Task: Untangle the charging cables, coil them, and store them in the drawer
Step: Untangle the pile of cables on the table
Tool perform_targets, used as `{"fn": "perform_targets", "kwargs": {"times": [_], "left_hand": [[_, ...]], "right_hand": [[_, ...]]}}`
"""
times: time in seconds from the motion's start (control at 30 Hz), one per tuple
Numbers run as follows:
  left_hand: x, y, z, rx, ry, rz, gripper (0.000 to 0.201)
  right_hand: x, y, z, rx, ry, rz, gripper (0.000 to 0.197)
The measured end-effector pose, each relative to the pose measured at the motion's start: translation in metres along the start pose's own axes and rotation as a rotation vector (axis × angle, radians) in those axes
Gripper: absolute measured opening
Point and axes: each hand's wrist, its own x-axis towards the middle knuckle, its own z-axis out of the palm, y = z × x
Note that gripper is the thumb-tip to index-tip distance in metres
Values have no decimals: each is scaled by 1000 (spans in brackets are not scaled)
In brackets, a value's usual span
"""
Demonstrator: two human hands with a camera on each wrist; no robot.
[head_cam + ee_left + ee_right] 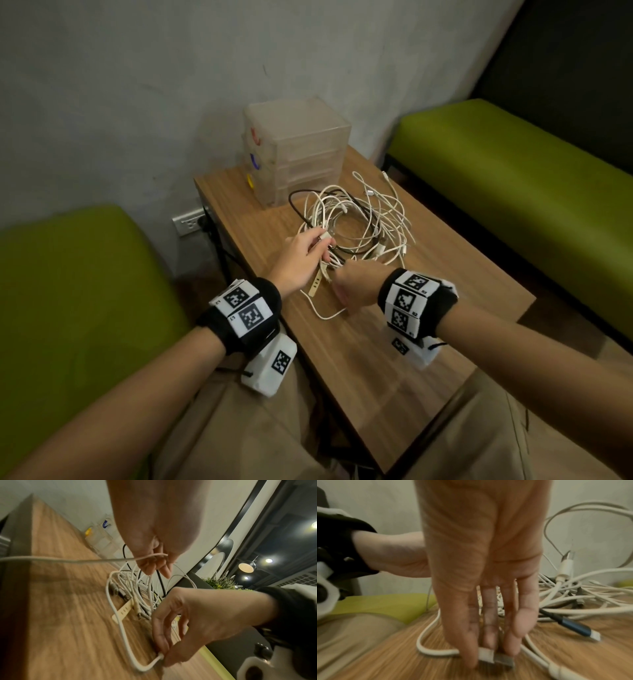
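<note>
A tangle of white and black charging cables lies on the wooden table, in front of a translucent drawer unit whose drawers are closed. My left hand is at the tangle's near edge and pinches a white cable strand between curled fingers. Just to its right, my right hand pinches the USB plug of a white cable against the tabletop. That cable loops back into the pile.
A beige strap with holes lies between the hands. A blue-sleeved plug sticks out of the pile. Green benches flank the table on both sides. A wall socket sits low on the left, and the drawer unit stands against the wall.
</note>
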Motion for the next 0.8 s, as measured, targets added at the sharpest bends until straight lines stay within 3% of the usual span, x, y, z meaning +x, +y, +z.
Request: {"fn": "perform_targets", "kwargs": {"times": [0.1, 0.23, 0.33, 0.4, 0.5, 0.57, 0.63, 0.8], "left_hand": [[-1, -2, 0, -64, -30, -55, 21], [-5, -1, 2, 55, -79, -78, 16], [-9, 3, -1, 59, -76, -89, 19], [-9, 5, -3, -91, -58, -148, 23], [-9, 11, -4, -264, -59, -195, 27], [-10, 18, -6, -507, -54, -214, 28], [-9, 21, -13, -674, -68, -212, 30], [-8, 20, -34, -758, -162, -207, 31]], "right_hand": [[-2, -3, -6, -43, 16, -20, 16], [-5, 5, -24, 388, -45, -44, 6], [-7, 17, -38, 569, 45, -56, 9], [-9, 25, -46, 700, 178, -88, 6], [-10, 33, -48, 1104, 509, -107, 26], [-9, 27, -44, 1323, 685, -149, 29], [-7, 15, -38, 1388, 808, -153, 27], [2, -7, -32, 1361, 1069, -108, 20]]}}
